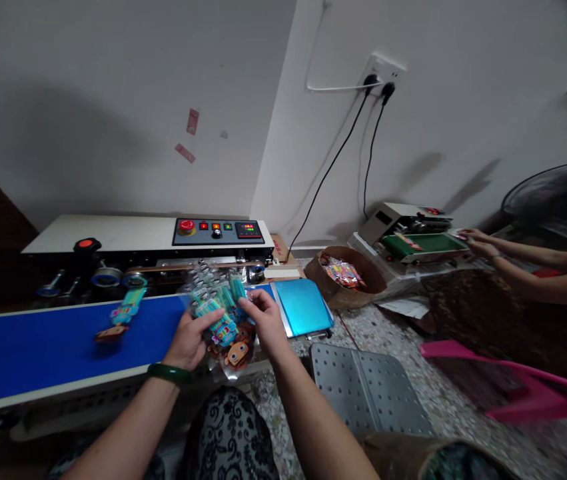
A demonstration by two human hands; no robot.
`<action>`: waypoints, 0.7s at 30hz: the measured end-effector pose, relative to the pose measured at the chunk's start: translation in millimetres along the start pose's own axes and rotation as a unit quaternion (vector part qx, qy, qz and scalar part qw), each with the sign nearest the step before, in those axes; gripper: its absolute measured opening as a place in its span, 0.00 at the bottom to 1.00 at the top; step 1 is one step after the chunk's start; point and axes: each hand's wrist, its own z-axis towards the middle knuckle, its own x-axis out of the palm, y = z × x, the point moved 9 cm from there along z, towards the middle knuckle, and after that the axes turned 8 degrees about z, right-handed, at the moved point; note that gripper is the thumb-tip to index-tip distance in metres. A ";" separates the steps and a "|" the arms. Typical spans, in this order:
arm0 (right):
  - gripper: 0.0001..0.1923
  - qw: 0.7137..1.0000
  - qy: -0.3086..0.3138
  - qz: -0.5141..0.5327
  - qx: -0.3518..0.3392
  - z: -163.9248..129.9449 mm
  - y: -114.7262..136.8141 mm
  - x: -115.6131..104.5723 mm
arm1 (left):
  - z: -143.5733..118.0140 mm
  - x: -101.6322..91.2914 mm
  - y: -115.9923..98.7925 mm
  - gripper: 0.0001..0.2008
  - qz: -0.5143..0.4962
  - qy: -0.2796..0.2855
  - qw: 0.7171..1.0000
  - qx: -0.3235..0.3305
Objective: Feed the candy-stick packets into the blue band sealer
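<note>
Over blue belt (38, 347): left hand (189, 341), right hand (266, 320) palms inward, grips grasping toy packets (220, 313).

Glossy plastic packets (218, 313), matt blue belt (38, 343), seemingly perforated metal plate (363, 387)

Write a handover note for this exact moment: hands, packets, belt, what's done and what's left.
Left hand and right hand together grip a bundle of clear toy packets over the near end of the blue belt.
Done: one packet already lies on the belt, in front of the sealer machine.
Left: the rest of the bundle is not yet laid down.
A co-worker's hands are at a second sealer on the right.
</note>
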 end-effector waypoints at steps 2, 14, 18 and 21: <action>0.12 1.000 -0.005 0.017 -0.007 -0.5 1.3 -0.6 | 2.1 -3.2 0.3 0.26 -0.001 -0.016 1.000 0.001; 0.12 1.000 0.022 0.006 -0.008 -5.4 6.0 8.3 | 1.6 -0.3 0.5 0.21 0.035 -0.011 0.999 0.012; 0.12 1.000 0.013 0.002 0.021 -7.0 -2.8 3.3 | 0.4 -2.7 -0.9 0.21 0.051 -0.038 0.998 0.027; 0.13 0.999 -0.038 0.014 0.015 -10.2 -9.1 -6.1 | 0.3 -5.9 -1.1 0.21 0.049 -0.065 0.996 0.040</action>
